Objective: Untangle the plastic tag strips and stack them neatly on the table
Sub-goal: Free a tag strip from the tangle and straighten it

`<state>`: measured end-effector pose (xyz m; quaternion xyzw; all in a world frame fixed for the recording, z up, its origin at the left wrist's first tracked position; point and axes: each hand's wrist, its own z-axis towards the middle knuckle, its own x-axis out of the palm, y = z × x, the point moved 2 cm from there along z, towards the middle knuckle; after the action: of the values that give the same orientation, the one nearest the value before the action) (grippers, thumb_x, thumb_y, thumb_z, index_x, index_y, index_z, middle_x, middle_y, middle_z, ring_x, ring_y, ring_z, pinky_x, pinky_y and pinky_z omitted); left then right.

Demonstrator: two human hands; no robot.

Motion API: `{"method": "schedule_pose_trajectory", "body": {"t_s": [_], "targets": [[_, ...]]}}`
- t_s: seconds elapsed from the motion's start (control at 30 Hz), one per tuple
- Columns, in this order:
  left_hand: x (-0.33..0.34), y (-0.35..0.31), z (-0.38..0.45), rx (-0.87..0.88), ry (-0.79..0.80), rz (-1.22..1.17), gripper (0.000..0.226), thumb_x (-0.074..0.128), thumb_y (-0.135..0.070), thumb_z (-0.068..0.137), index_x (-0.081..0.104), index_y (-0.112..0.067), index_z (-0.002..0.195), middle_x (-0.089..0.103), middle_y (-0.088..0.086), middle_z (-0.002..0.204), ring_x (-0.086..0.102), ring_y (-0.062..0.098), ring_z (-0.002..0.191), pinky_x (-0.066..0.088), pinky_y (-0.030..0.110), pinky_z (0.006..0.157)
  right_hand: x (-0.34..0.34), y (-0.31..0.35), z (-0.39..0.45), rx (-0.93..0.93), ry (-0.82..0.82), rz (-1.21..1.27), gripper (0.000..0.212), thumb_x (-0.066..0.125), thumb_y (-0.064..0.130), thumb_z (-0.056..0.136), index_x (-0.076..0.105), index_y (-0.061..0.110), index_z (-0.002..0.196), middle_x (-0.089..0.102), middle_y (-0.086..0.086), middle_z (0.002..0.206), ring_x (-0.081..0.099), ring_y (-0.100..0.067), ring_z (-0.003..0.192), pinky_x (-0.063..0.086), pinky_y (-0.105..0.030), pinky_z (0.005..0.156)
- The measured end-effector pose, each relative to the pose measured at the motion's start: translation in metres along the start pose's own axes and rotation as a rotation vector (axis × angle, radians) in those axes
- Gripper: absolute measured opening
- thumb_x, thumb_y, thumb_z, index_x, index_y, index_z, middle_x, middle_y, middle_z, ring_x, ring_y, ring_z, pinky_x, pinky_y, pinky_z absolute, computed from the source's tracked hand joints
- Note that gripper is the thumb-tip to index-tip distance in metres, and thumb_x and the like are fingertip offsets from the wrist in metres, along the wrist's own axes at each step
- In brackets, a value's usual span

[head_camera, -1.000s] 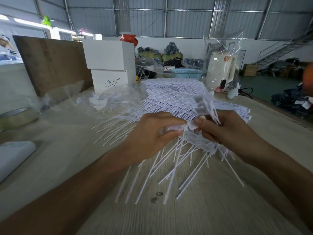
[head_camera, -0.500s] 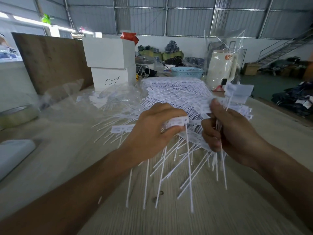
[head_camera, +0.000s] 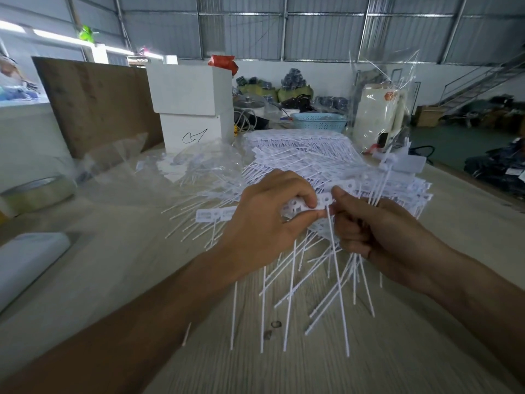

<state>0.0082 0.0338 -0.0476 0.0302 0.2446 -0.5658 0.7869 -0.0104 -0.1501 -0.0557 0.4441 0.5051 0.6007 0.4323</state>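
Pale wood-grain worktop [head_camera: 369, 365] fills the near view, with two small dark bits [head_camera: 272, 329] lying on it below the dangling tails of the tag strips. Just above, the left hand [head_camera: 264, 223] holds a gathered bundle of tag strips [head_camera: 301, 206] by their flat heads, thumb beneath and fingers curled over the top, the thin tails hanging down toward the worktop. The right hand [head_camera: 377, 237] has come back in from where it stood apart half a second ago: its thumb and forefinger now pinch the head of one strip right against the left hand's bundle, while its lower fingers are curled round a few more tails, one flat tag [head_camera: 404, 165] sticking up behind. That reads as one freed strip being laid onto the held bundle, so the sorting is moving on, though much remains. Beyond the hands lies the big tangled heap of strips [head_camera: 306, 157], spread across the worktop, with crumpled clear plastic bags [head_camera: 199, 163] to its left. A tape roll [head_camera: 37, 191] sits far left; white boxes [head_camera: 190, 106] and a blue basket [head_camera: 319, 123] stand at the back.
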Motion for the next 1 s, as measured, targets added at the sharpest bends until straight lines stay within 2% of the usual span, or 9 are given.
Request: {"method": "schedule_pose_trajectory", "body": {"t_s": [0.1, 0.23, 0.33, 0.47, 0.57, 0.67, 0.83, 0.93, 1.0], "targets": [[0.000, -0.001, 0.001, -0.002, -0.011, -0.006, 0.016, 0.086, -0.004, 0.075, 0.070, -0.002, 0.081, 0.070, 0.004, 0.085, 0.065, 0.024, 0.084, 0.051, 0.044, 0.074, 0.004, -0.004, 0.000, 0.045, 0.059, 0.009, 0.049, 0.069, 0.056, 0.080, 0.075, 0.007, 0.079, 0.038, 0.000, 0.059, 0.028, -0.012, 0.051, 0.029, -0.021, 0.044], [0.000, -0.004, 0.001, 0.018, 0.066, -0.011, 0.006, 0.077, -0.003, 0.084, 0.075, -0.004, 0.089, 0.074, 0.000, 0.091, 0.067, 0.022, 0.088, 0.052, 0.044, 0.078, 0.007, -0.001, -0.003, -0.041, 0.057, -0.106, 0.053, 0.065, 0.059, 0.083, 0.069, 0.007, 0.081, 0.034, -0.001, 0.059, 0.026, -0.014, 0.052, 0.026, -0.023, 0.046], [-0.005, -0.003, 0.000, -0.010, 0.108, -0.044, 0.022, 0.066, 0.002, 0.088, 0.073, -0.007, 0.107, 0.072, 0.002, 0.101, 0.066, 0.019, 0.096, 0.052, 0.039, 0.081, 0.006, 0.002, -0.005, -0.088, -0.019, -0.141, 0.040, 0.067, 0.051, 0.082, 0.066, 0.013, 0.070, 0.029, -0.001, 0.058, 0.022, -0.013, 0.051, 0.023, -0.022, 0.044], [-0.007, 0.004, -0.002, -0.108, 0.217, 0.094, 0.041, 0.063, -0.014, 0.086, 0.058, -0.025, 0.126, 0.066, -0.003, 0.109, 0.059, 0.015, 0.097, 0.045, 0.036, 0.088, 0.001, 0.008, -0.005, -0.132, -0.074, -0.085, 0.035, 0.064, 0.042, 0.089, 0.063, 0.017, 0.064, 0.024, -0.001, 0.058, 0.019, -0.013, 0.048, 0.020, -0.023, 0.042], [-0.005, 0.009, -0.004, -0.123, 0.204, 0.167, 0.036, 0.067, -0.023, 0.089, 0.062, -0.023, 0.124, 0.069, -0.003, 0.104, 0.060, 0.019, 0.093, 0.047, 0.043, 0.087, -0.001, 0.008, -0.004, -0.145, -0.102, -0.111, 0.037, 0.066, 0.046, 0.086, 0.064, 0.016, 0.065, 0.023, -0.003, 0.060, 0.019, -0.013, 0.048, 0.022, -0.023, 0.042], [-0.004, 0.014, -0.005, -0.081, 0.149, 0.178, 0.030, 0.068, -0.020, 0.091, 0.069, -0.015, 0.120, 0.072, 0.002, 0.105, 0.065, 0.024, 0.094, 0.052, 0.045, 0.080, 0.001, 0.006, -0.004, -0.209, -0.141, -0.226, 0.039, 0.066, 0.047, 0.087, 0.070, 0.012, 0.068, 0.029, 0.000, 0.053, 0.022, -0.011, 0.043, 0.025, -0.020, 0.041], [-0.001, 0.015, -0.008, -0.006, 0.131, 0.130, 0.029, 0.062, -0.012, 0.095, 0.069, -0.005, 0.123, 0.074, 0.008, 0.111, 0.068, 0.029, 0.098, 0.056, 0.046, 0.080, 0.003, 0.012, -0.010, -0.398, -0.231, -0.490, 0.039, 0.062, 0.045, 0.087, 0.076, 0.013, 0.070, 0.046, 0.009, 0.046, 0.039, -0.003, 0.041, 0.030, -0.011, 0.045], [0.000, 0.013, -0.006, -0.002, 0.166, 0.067, 0.028, 0.056, -0.013, 0.098, 0.069, -0.003, 0.121, 0.075, 0.008, 0.107, 0.069, 0.026, 0.095, 0.056, 0.043, 0.079, 0.005, 0.017, -0.013, -0.468, -0.219, -0.583, 0.037, 0.060, 0.039, 0.092, 0.074, 0.016, 0.066, 0.048, -0.001, 0.048, 0.039, -0.008, 0.043, 0.030, -0.018, 0.046], [-0.001, 0.012, -0.004, -0.034, 0.183, -0.007, 0.026, 0.056, -0.013, 0.098, 0.071, -0.004, 0.118, 0.076, 0.007, 0.103, 0.070, 0.021, 0.090, 0.055, 0.038, 0.077, 0.005, 0.019, -0.015, -0.507, -0.206, -0.677, 0.039, 0.057, 0.041, 0.092, 0.072, 0.018, 0.065, 0.050, -0.011, 0.050, 0.042, -0.024, 0.044, 0.032, -0.029, 0.047]]}}
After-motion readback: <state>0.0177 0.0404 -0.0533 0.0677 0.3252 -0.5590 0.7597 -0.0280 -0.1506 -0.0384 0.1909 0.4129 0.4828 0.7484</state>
